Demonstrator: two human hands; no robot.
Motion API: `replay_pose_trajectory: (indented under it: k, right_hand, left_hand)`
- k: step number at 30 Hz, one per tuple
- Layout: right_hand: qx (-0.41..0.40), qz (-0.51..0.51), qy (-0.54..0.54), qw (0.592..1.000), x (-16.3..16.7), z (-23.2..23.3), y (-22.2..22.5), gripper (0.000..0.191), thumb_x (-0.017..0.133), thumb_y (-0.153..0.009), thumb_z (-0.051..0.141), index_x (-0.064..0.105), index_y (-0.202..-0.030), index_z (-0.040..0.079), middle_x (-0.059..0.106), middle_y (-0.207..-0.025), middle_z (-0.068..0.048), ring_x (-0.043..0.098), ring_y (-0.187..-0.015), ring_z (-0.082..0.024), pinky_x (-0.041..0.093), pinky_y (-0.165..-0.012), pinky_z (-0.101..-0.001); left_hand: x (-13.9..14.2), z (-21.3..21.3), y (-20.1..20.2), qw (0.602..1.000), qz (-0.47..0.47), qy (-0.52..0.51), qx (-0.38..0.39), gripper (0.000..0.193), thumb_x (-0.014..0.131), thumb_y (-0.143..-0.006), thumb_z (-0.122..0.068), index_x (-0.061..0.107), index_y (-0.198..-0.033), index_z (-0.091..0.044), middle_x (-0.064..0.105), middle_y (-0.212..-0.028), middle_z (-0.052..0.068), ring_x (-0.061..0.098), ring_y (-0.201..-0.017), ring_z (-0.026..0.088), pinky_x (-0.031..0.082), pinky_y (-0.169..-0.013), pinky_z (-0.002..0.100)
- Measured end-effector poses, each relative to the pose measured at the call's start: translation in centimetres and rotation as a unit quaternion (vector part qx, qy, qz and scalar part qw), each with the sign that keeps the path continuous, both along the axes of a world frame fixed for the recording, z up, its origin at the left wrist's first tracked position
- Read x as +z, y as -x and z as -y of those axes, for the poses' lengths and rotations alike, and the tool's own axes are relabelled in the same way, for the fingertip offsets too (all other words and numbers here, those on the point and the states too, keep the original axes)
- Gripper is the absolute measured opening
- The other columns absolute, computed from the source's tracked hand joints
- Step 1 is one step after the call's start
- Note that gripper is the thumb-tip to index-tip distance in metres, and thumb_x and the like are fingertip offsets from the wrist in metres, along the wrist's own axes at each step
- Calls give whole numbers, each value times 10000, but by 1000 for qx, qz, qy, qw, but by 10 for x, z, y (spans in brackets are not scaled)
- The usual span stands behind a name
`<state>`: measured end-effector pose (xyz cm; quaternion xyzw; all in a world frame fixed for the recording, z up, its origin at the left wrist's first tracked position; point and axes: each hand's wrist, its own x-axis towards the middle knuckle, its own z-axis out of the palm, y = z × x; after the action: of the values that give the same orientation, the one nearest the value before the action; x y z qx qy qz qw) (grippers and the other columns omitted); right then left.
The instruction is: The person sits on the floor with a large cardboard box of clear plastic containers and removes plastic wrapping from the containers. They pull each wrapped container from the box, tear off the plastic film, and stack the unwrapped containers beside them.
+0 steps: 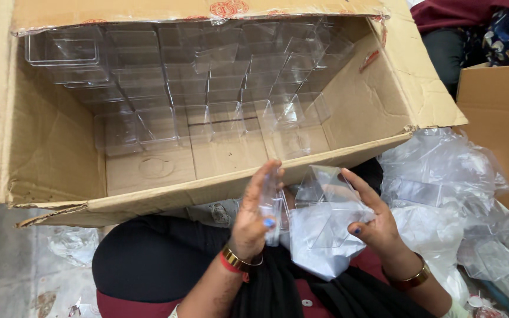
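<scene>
A clear plastic box is held between my two hands just below the front wall of a big cardboard carton. My right hand grips the box's right side with fingers curled around it. The left side is pressed by my left hand, fingers upright; a flat clear plastic piece stands along its fingers. A thin clear plastic bag hangs below the box. Inside the carton, several rows of clear plastic boxes are stacked against its back.
Crumpled clear plastic bags pile up at the right. A second cardboard box stands at the right edge. Another person in dark red clothes sits at the top right. More plastic scraps lie on the floor at the left.
</scene>
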<state>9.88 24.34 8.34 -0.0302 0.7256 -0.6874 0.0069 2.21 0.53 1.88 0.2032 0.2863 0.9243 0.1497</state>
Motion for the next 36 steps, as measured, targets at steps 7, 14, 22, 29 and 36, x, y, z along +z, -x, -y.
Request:
replay_pose_trajectory:
  k: [7, 14, 22, 29, 36]
  right_hand:
    - [24, -5, -50, 998, -12, -5, 1, 1141, 838, -768, 567, 301, -1606, 9, 609, -1425, -222, 596, -1290, -248, 472, -1078, -391]
    - [41, -18, -70, 997, -10, -2, 0, 1121, 837, -786, 551, 307, -1604, -2, 614, -1444, -227, 588, -1307, -244, 458, -1087, -368]
    - [53, 0, -77, 996, 0, 4, 2, 1078, 832, -802, 525, 330, -1593, -9, 628, -1421, -228, 597, -1303, -251, 458, -1093, -379]
    - [50, -13, -152, 987, 4, 4, 2, 1058, 802, -818, 543, 340, -1595, -8, 659, -1402, -212, 593, -1318, -239, 445, -1107, -363]
    - [39, 54, -21, 998, -3, 0, 4, 1146, 825, -782, 557, 276, -1622, 3, 623, -1415, -226, 587, -1284, -283, 459, -1077, -406]
  left_hand:
    - [21, 3, -9, 952, -103, 289, -16, 1057, 846, -713, -225, 343, -1638, -132, 354, -1642, 95, 317, -1572, 269, 249, -1283, 425]
    - [27, -1, -9, 980, -25, 191, -59, 1025, 879, -727, -115, 369, -1616, -94, 339, -1636, 88, 322, -1566, 267, 288, -1277, 427]
    - [21, -1, -10, 980, -18, 189, -53, 1034, 936, -704, -231, 413, -1582, -76, 335, -1652, 89, 330, -1568, 276, 326, -1264, 430]
    - [6, -5, -12, 981, -23, 189, -43, 907, 940, -717, -250, 522, -1502, -71, 341, -1660, 98, 371, -1544, 282, 387, -1209, 442]
    - [0, -5, -5, 989, -29, 130, -57, 942, 910, -792, -301, 439, -1573, -65, 340, -1701, 98, 353, -1581, 275, 343, -1271, 425]
